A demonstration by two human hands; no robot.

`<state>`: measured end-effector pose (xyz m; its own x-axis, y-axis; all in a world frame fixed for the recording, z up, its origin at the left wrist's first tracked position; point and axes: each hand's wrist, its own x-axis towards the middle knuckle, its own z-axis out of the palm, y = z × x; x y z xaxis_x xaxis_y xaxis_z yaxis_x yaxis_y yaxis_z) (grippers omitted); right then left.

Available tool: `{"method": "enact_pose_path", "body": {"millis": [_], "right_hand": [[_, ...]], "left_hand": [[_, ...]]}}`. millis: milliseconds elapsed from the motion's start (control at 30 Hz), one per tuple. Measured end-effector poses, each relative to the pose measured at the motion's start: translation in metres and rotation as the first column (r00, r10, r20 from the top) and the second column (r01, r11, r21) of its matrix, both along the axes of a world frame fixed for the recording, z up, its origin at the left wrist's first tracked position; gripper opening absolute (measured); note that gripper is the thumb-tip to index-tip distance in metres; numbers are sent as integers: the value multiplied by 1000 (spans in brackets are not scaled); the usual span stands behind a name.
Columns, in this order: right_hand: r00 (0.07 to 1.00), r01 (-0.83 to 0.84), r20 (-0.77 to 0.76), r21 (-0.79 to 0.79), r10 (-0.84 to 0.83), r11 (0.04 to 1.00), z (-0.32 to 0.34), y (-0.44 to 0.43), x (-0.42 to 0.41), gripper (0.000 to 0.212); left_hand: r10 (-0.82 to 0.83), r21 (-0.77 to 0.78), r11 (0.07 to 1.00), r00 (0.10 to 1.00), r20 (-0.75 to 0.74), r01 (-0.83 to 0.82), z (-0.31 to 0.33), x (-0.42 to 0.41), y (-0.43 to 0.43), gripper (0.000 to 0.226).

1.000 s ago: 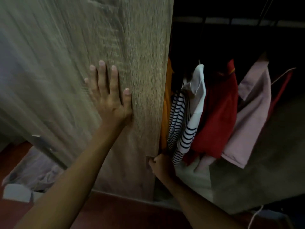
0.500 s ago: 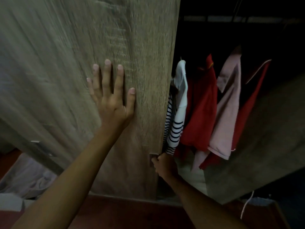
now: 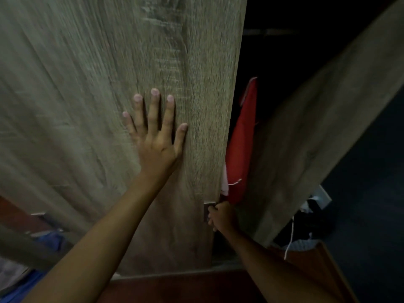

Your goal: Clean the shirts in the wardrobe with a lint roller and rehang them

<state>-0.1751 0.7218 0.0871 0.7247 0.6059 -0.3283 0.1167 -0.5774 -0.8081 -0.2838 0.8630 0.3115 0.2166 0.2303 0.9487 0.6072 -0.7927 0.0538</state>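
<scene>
A tall wood-grain wardrobe door (image 3: 91, 88) fills the left and middle of the head view. My left hand (image 3: 156, 136) lies flat on it with fingers spread. My right hand (image 3: 222, 215) is closed around the small metal handle (image 3: 206, 209) at the door's right edge. In the narrow dark gap to the right hangs a red shirt (image 3: 240, 149), with a strip of pale pink cloth (image 3: 225, 184) beside its lower left. The other shirts are hidden behind the door. No lint roller is in view.
The wardrobe's right side panel (image 3: 323, 132) slants across the right. Below it lie a white cord (image 3: 289, 241) and dark clutter near a white socket (image 3: 323, 196). Reddish-brown floor (image 3: 175, 287) runs along the bottom. Blue fabric (image 3: 50, 239) shows at lower left.
The door has slid right, narrowing the opening. The striped, white and pink shirts are now hidden, leaving only the red shirt visible. Both hands kept their places on the door.
</scene>
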Motion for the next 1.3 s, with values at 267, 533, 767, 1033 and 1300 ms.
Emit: {"method": "enact_pose_path", "body": {"millis": [267, 533, 767, 1033, 1300], "right_hand": [[990, 130, -51, 45, -128, 990, 8, -62, 80, 31], [983, 174, -69, 78, -169, 982, 9, -108, 138, 35], [978, 190, -103, 73, -182, 979, 14, -133, 173, 32], [964, 221, -173, 84, -204, 972, 19, -150, 187, 28], [955, 263, -154, 56, -252, 963, 32, -160, 183, 27]], "left_hand": [[-45, -5, 999, 999, -30, 45, -3, 88, -62, 68], [-78, -4, 997, 997, -28, 77, -3, 152, -110, 71], [-52, 29, 998, 998, -34, 53, -3, 187, -134, 64], [-66, 27, 997, 997, -40, 67, 0, 206, -150, 62], [-242, -93, 968, 965, -98, 233, 10, 195, -168, 64]]}}
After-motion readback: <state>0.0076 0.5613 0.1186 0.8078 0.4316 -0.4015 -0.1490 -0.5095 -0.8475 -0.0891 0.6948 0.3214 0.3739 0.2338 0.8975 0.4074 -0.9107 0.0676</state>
